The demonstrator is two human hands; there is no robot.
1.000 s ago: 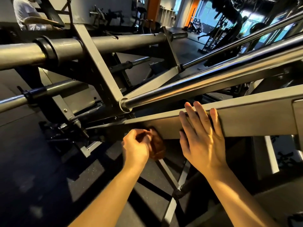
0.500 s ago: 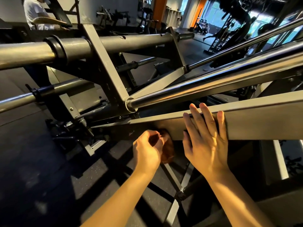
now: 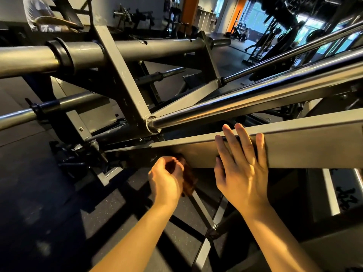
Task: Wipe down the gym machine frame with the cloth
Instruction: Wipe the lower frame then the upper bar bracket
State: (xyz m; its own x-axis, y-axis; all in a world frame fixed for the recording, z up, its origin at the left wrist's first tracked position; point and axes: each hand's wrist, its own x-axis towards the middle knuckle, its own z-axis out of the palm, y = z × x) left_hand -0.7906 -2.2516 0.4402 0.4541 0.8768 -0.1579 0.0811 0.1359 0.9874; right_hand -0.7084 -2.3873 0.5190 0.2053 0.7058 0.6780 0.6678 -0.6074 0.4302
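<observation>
Left hand (image 3: 167,178) gripping brown cloth (image 3: 187,180) against underside of grey frame beam (image 3: 306,148), right hand (image 3: 242,169) flat on beam face, fingers straight, chrome bar (image 3: 235,106) above

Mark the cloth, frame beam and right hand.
cloth (image 3: 189,179), head view, visible brown fold.
frame beam (image 3: 314,147), head view, bare front face.
right hand (image 3: 242,171), head view, back of hand.

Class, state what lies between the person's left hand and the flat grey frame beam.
The brown cloth, gripped by the left hand at the lower edge of the beam, seen in the head view.
</observation>
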